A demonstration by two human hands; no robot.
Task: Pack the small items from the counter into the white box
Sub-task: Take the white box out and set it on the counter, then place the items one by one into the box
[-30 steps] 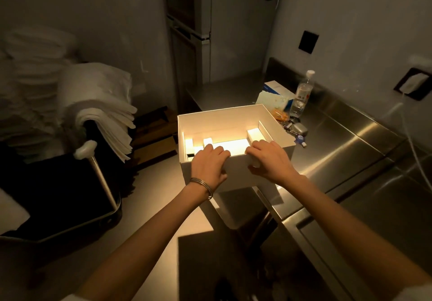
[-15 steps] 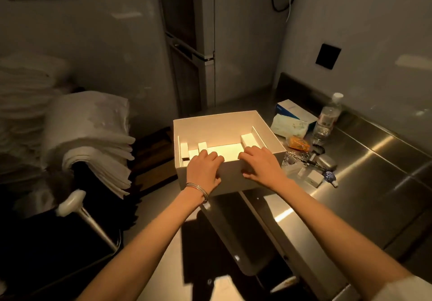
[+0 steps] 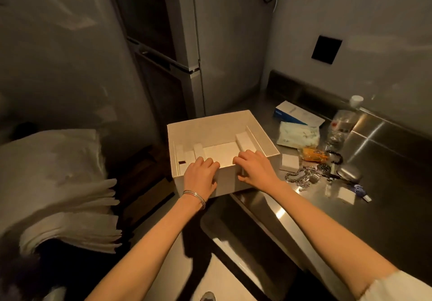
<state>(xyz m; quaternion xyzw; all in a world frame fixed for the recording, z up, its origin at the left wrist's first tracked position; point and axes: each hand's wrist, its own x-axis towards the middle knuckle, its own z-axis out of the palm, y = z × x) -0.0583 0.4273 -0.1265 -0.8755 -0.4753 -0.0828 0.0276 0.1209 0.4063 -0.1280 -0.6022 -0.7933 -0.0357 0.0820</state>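
Grasping the near wall of the box (image 3: 210,126) with both hands: left hand (image 3: 201,174) and right hand (image 3: 254,168) side by side, fingers hooked over the rim, thumbs against the outer face. Neither released nor clenched empty.

Verify support under the box. Appears to sit at the left end of the counter (image 3: 385,219), with the left part apparently past the edge and over the floor. Cannot confirm contact with the steel from this view.

Hazards:
- Tipping off the counter end if let go with too little of the base on steel. Slide right before letting go.
- Flexing of the thin wall under an uneven pull, shifting the inserts (image 3: 219,152) inside.
- Knocking the items along the counter if pushed right too far.

Position of the items relative to the grip: all to the right of the right hand, outside the box.
- Nearest: carton (image 3: 289,161), just beside the box's right corner.
- Beyond it, close together: packet (image 3: 313,156), bracelet (image 3: 335,157), chain (image 3: 298,178), case (image 3: 349,174).
- Farther back: tissues (image 3: 298,135), bottle (image 3: 341,123).

None in hand. None visibly packed yet.
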